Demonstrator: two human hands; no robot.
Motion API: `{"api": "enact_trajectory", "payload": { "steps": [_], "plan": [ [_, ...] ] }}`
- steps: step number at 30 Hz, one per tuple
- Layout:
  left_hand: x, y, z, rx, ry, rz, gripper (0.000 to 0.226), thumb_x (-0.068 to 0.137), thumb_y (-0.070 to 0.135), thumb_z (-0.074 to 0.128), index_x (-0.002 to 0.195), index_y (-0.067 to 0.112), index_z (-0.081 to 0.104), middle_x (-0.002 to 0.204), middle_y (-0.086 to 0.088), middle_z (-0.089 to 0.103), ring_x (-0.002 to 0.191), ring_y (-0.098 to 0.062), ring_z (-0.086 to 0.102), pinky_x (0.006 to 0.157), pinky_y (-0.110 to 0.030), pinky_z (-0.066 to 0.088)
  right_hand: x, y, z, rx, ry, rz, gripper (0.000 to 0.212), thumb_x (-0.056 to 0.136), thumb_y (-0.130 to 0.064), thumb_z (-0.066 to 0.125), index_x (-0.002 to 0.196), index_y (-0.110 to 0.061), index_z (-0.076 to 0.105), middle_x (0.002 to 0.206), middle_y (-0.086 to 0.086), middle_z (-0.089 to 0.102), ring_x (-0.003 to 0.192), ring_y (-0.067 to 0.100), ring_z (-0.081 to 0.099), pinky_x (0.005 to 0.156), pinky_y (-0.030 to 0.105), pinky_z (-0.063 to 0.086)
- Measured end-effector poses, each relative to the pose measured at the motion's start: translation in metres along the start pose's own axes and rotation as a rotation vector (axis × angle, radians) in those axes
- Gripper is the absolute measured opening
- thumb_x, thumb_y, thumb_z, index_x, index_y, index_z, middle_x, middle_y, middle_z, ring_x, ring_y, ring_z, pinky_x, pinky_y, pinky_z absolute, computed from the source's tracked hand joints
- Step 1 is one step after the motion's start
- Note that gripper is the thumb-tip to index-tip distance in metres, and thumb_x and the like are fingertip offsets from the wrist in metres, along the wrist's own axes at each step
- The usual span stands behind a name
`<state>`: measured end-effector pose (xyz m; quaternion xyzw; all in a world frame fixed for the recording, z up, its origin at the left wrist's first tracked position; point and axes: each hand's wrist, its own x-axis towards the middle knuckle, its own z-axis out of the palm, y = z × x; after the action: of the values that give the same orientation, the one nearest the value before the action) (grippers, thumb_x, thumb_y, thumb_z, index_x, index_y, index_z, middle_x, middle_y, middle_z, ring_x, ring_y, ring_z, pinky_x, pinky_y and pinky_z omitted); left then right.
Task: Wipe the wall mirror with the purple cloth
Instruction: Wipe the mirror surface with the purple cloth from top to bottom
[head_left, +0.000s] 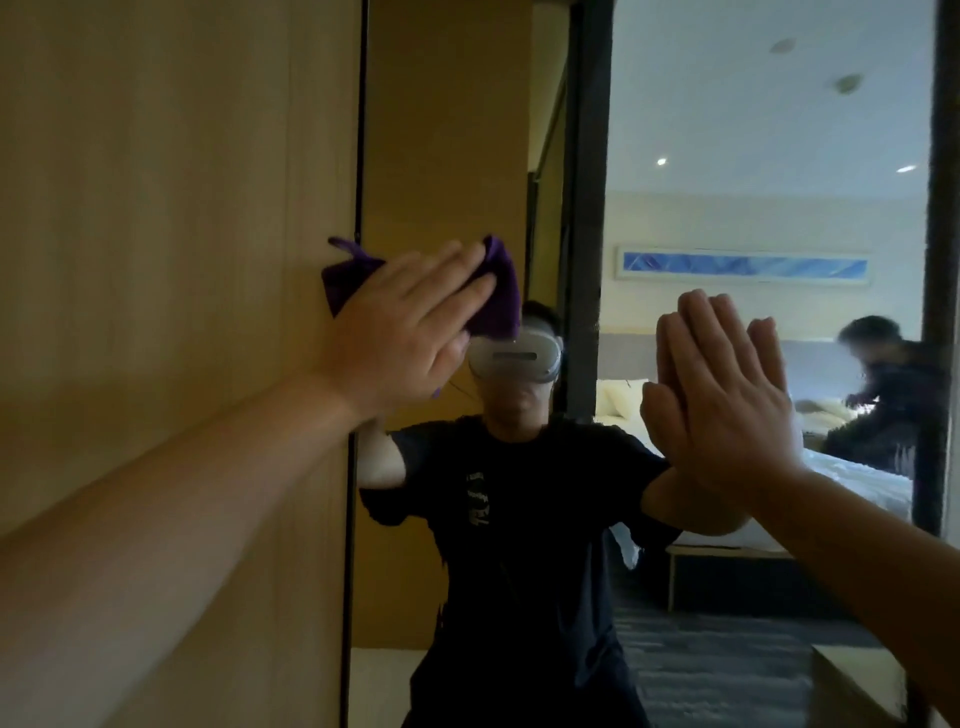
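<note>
Purple cloth (498, 291) bunched at the mirror (727, 130) left edge, partly over the wood wall (156, 208). Left hand (400, 332) presses it flat, fingers straight. Right hand (722, 395) open, palm flat on the glass. Wiping looks underway at mid-height; cannot tell which areas are clean, so most of the glass probably remains.

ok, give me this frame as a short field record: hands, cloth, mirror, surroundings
left hand: left hand presses the purple cloth flat, fingers straight
cloth position: at the left edge of the wall mirror, partly over the wooden panel
right hand: right hand flat against the glass, fingers straight, holds nothing
mirror shows: the person's reflection, a bed, a second blurred person
mirror frame: dark, thin
</note>
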<state>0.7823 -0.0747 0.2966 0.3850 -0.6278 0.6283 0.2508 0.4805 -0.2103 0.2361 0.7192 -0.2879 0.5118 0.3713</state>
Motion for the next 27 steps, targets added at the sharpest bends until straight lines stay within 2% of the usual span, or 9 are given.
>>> {"api": "enact_trajectory", "payload": {
  "steps": [5,8,11,13,17,20,24,27],
  "plan": [
    [-0.107,0.072,0.001,-0.051,-0.092,0.067,0.05,0.098,0.027,0.051,0.145,0.01,0.046,0.155,-0.013,0.037,0.145,-0.032,0.034,0.118,-0.05,0.028,0.0,-0.001,0.001,-0.002,-0.003,0.018,0.061,0.102,-0.043,0.03,0.153,-0.009,0.027,0.164,0.01,0.014,0.153,0.025,0.002,0.121,0.058,0.01],
    [-0.165,0.112,0.007,-0.072,-0.128,0.097,0.047,0.101,0.029,0.044,0.146,0.015,0.043,0.155,-0.007,0.036,0.146,-0.028,0.033,0.117,-0.047,0.029,0.0,0.0,-0.001,0.0,-0.01,0.028,0.062,0.102,-0.044,0.029,0.154,-0.01,0.027,0.164,0.01,0.014,0.153,0.024,0.001,0.122,0.057,0.009],
    [-0.196,0.134,0.012,-0.104,-0.156,0.067,0.05,0.104,0.03,0.045,0.152,0.021,0.035,0.159,-0.001,0.032,0.147,-0.024,0.031,0.117,-0.044,0.03,0.001,0.001,-0.005,0.009,-0.052,0.016,0.063,0.102,-0.046,0.027,0.155,-0.012,0.023,0.165,0.009,0.011,0.153,0.023,-0.002,0.122,0.055,0.006],
    [-0.201,0.135,0.012,-0.092,-0.163,0.061,0.051,0.103,0.028,0.047,0.152,0.022,0.036,0.159,-0.001,0.033,0.146,-0.024,0.034,0.117,-0.043,0.03,0.001,0.007,-0.011,0.022,-0.075,-0.009,0.064,0.103,-0.049,0.026,0.157,-0.016,0.015,0.166,0.007,0.005,0.153,0.021,-0.006,0.123,0.052,0.001],
    [-0.189,0.132,0.006,-0.101,-0.156,0.047,0.039,0.106,0.02,0.043,0.145,0.021,0.046,0.152,-0.002,0.043,0.136,-0.024,0.045,0.106,-0.043,0.041,-0.001,0.037,-0.031,-0.066,-0.102,0.078,0.07,0.1,-0.052,0.018,0.158,-0.015,0.01,0.166,0.008,-0.005,0.153,0.022,-0.011,0.123,0.049,-0.006],
    [-0.162,0.125,0.0,-0.099,-0.113,0.043,0.036,0.103,0.014,0.051,0.139,0.017,0.051,0.141,-0.006,0.053,0.122,-0.027,0.056,0.093,-0.043,0.048,-0.005,0.047,-0.027,-0.075,-0.157,0.099,0.069,0.101,-0.053,0.015,0.158,-0.013,0.011,0.166,0.01,-0.001,0.152,0.023,-0.012,0.123,0.05,-0.006],
    [-0.084,0.091,-0.001,-0.041,0.006,-0.077,0.046,0.095,0.009,0.066,0.138,0.011,0.051,0.134,-0.014,0.057,0.115,-0.037,0.058,0.092,-0.051,0.048,-0.008,0.046,-0.017,-0.048,-0.114,0.112,0.065,0.104,-0.048,0.016,0.157,-0.012,0.015,0.166,0.011,0.004,0.153,0.026,-0.006,0.123,0.053,0.0],
    [-0.001,0.056,0.001,0.034,0.084,-0.09,0.044,0.096,0.019,0.068,0.136,0.009,0.053,0.133,-0.015,0.055,0.115,-0.038,0.056,0.092,-0.053,0.047,-0.008,0.049,-0.014,-0.042,-0.085,0.098,0.063,0.104,-0.047,0.018,0.156,-0.011,0.018,0.165,0.011,0.008,0.153,0.026,-0.003,0.123,0.053,0.0]
  ]
}}
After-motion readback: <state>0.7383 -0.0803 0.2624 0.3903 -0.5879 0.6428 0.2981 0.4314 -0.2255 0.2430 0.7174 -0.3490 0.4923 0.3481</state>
